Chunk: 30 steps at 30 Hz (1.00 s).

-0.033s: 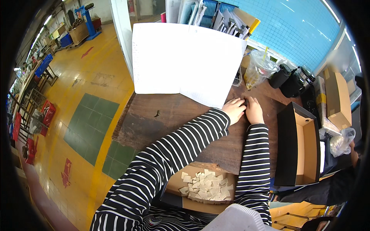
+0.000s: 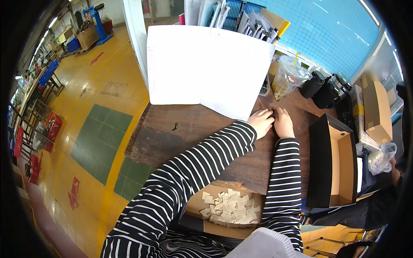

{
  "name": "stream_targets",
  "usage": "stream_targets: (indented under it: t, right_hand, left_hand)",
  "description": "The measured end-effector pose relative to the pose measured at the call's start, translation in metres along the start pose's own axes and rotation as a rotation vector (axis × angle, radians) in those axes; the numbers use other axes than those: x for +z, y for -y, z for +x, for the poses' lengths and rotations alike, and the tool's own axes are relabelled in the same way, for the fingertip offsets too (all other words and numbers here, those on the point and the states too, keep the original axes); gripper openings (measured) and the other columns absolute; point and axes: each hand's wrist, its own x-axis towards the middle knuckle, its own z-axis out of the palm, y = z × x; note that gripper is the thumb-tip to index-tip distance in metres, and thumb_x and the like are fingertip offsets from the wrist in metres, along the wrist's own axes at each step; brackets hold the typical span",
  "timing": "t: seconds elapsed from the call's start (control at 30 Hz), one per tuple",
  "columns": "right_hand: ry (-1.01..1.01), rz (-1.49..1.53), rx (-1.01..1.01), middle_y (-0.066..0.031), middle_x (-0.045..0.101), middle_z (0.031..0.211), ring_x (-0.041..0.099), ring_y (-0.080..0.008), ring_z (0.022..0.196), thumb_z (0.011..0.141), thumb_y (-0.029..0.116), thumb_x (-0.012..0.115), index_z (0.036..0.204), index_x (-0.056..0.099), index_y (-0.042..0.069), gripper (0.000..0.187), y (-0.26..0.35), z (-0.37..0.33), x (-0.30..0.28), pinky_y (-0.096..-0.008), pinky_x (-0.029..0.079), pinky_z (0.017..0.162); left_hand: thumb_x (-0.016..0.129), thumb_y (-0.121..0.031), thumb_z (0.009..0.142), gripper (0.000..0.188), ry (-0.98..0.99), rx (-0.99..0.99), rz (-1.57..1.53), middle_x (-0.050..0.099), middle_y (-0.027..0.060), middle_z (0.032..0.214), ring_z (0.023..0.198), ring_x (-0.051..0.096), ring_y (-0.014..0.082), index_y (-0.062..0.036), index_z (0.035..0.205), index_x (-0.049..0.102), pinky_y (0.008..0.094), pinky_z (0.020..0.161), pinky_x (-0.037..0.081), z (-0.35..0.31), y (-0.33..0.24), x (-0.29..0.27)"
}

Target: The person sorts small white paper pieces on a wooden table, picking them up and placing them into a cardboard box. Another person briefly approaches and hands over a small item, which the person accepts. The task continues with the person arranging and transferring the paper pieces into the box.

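On the dark wooden tabletop (image 2: 172, 137), my left hand (image 2: 261, 123) and my right hand (image 2: 284, 124) rest close together, fingertips almost meeting. The fingers of both are bent and drawn together. A small dark bit shows between the fingertips, too hidden to name. Just beyond my left hand lies a large open white sheet or booklet (image 2: 206, 69), its lower right corner near my left wrist. Below my forearms sits an open cardboard box (image 2: 193, 202) holding a heap of small pale square pieces (image 2: 232, 208).
To the right stands an open black box (image 2: 320, 163) with a tan inside. A clear plastic bag (image 2: 290, 73) and dark cylindrical containers (image 2: 313, 85) are at the back right. Files (image 2: 232, 15) stand behind the sheet. A person's dark-clothed leg (image 2: 357, 213) shows at the right.
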Motion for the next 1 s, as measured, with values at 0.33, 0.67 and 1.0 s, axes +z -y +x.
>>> stream_targets:
  t: [0.33,0.67,1.0]
  right_hand:
    - [-0.032,0.012,-0.031,-0.0214,0.064,0.101,0.064,-0.0427,0.093,0.090,0.003,0.054,0.109,0.065,0.004,0.022,0.000,0.007,0.000,-0.0490,0.053,0.080]
    - [-0.039,0.029,-0.045,-0.0231,0.064,0.100,0.064,-0.0434,0.093,0.090,0.003,0.054,0.110,0.065,0.002,0.023,-0.001,0.008,0.002,-0.0492,0.053,0.081]
    - [0.003,0.036,0.042,-0.0204,0.067,0.112,0.062,-0.0373,0.110,0.083,0.008,0.061,0.117,0.066,0.001,0.035,0.010,0.003,0.000,-0.0436,0.049,0.098]
  left_hand:
    - [0.055,-0.023,0.100,0.033,0.031,-0.008,0.010,0.050,0.0184,0.147,0.140,0.041,0.0369,-0.0048,0.126,0.061,0.0464,0.119,0.032,0.005,0.003,-0.008]
    - [0.054,-0.024,0.100,0.034,0.036,-0.019,0.007,0.049,0.0182,0.147,0.141,0.041,0.0364,-0.0046,0.127,0.061,0.0461,0.119,0.032,0.005,0.000,-0.012]
    - [0.060,-0.014,0.094,0.029,0.001,0.074,0.000,0.055,0.0238,0.140,0.134,0.048,0.0406,0.0002,0.119,0.064,0.0474,0.116,0.037,0.009,0.015,-0.006]
